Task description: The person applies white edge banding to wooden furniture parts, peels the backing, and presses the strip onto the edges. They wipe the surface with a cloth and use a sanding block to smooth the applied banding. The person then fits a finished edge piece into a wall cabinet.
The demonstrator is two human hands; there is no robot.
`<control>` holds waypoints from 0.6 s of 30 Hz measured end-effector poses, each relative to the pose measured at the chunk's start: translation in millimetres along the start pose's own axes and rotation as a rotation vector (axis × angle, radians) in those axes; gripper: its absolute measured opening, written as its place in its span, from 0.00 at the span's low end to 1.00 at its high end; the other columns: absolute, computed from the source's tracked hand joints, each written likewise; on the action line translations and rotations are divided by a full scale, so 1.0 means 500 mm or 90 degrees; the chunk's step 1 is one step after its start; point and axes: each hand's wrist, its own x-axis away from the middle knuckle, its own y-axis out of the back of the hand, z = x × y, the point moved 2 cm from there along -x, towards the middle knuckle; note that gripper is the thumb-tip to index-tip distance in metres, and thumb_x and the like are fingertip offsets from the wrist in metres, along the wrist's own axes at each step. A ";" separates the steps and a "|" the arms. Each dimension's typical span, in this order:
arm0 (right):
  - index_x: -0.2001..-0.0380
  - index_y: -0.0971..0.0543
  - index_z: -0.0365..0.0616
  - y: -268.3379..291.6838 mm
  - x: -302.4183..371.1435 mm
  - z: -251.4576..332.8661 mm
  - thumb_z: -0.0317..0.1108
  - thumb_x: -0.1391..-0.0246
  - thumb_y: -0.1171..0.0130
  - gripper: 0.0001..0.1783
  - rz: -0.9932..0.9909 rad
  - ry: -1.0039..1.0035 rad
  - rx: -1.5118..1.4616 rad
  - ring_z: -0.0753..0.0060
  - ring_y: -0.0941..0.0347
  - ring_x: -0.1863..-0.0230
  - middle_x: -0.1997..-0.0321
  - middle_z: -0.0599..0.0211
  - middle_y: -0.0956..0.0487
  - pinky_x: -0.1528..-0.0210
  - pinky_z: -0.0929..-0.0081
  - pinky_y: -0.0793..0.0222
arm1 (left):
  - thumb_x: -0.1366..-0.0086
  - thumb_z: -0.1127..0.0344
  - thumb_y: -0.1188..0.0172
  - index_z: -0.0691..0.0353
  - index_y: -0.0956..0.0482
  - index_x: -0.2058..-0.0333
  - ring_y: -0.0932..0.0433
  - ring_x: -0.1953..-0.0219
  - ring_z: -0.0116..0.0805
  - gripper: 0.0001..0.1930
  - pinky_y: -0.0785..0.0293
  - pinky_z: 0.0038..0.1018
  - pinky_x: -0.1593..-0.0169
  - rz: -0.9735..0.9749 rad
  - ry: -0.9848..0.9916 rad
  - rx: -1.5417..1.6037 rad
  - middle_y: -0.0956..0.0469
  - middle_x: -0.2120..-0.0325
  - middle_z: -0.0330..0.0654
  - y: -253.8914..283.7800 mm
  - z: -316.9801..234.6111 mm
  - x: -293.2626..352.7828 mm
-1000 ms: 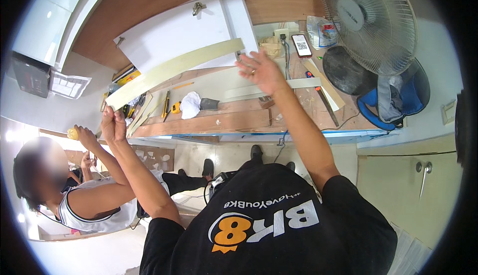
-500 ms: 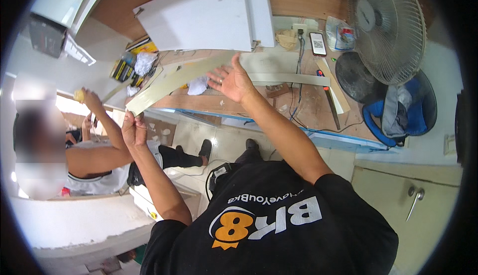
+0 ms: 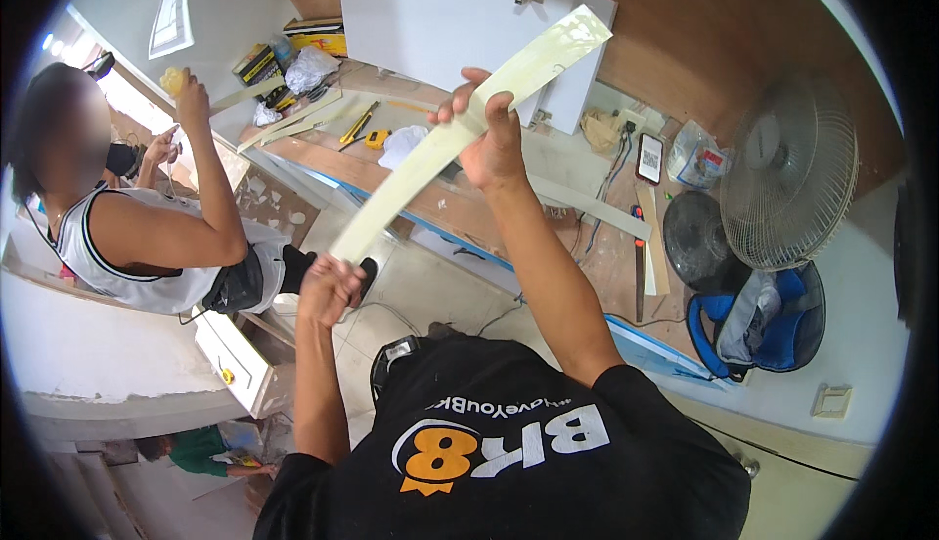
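A long, pale cream strip (image 3: 406,181) slants across the middle, held up in the air by both hands. My left hand (image 3: 330,289) pinches its lower near end. Further up, my right hand (image 3: 489,139) is closed around the strip, fingers on one edge and thumb on the other. Glossy wet-looking patches show at the strip's far upper end. Beneath it stands a workbench (image 3: 455,209) with a blue-edged front. A second pale strip (image 3: 592,204) lies on the bench to the right of my right forearm.
Yellow cutter (image 3: 360,121), yellow tape measure (image 3: 377,139) and white crumpled paper (image 3: 401,148) lie on the bench. White panels (image 3: 440,22) lean behind. At right are a phone (image 3: 649,157), a fan (image 3: 792,173) and a blue bag (image 3: 763,320). A co-worker (image 3: 166,217) stands at left.
My right hand, open beside the strip before, now grips it. The strip's far end has swung up and right, and my left hand has moved right and lower in the turned view.
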 end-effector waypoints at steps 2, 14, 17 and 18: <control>0.41 0.28 0.45 -0.006 -0.005 -0.006 0.72 0.50 0.31 0.47 0.043 -0.038 0.077 0.64 0.21 0.57 0.62 0.71 0.22 0.45 0.49 0.21 | 0.31 0.72 0.34 0.63 0.19 0.65 0.21 0.80 0.31 0.04 0.25 0.25 0.77 -0.003 0.064 -0.394 0.18 0.76 0.42 0.005 0.012 0.010; 0.54 0.21 0.45 -0.088 0.034 -0.091 0.43 0.39 0.27 0.19 0.121 -0.523 0.580 0.79 0.20 0.66 0.67 0.69 0.19 0.63 0.76 0.23 | 0.41 0.62 0.25 0.56 0.19 0.41 0.39 0.25 0.55 0.28 0.49 0.55 0.24 0.011 -0.808 -1.008 0.27 0.34 0.48 -0.404 -0.400 -0.113; 0.51 0.22 0.41 -0.072 0.046 -0.096 0.49 0.41 0.26 0.27 0.181 -0.519 0.889 0.71 0.21 0.67 0.66 0.63 0.19 0.62 0.69 0.23 | 0.39 0.59 0.26 0.52 0.16 0.45 0.38 0.25 0.54 0.23 0.55 0.61 0.23 0.147 -0.715 -1.233 0.22 0.39 0.44 -0.409 -0.417 -0.179; 0.49 0.23 0.40 -0.061 0.047 -0.090 0.51 0.42 0.25 0.30 0.202 -0.515 0.987 0.72 0.21 0.68 0.64 0.63 0.20 0.62 0.69 0.24 | 0.38 0.58 0.27 0.52 0.15 0.46 0.37 0.26 0.54 0.21 0.56 0.62 0.23 0.206 -0.606 -1.259 0.20 0.41 0.43 -0.400 -0.406 -0.202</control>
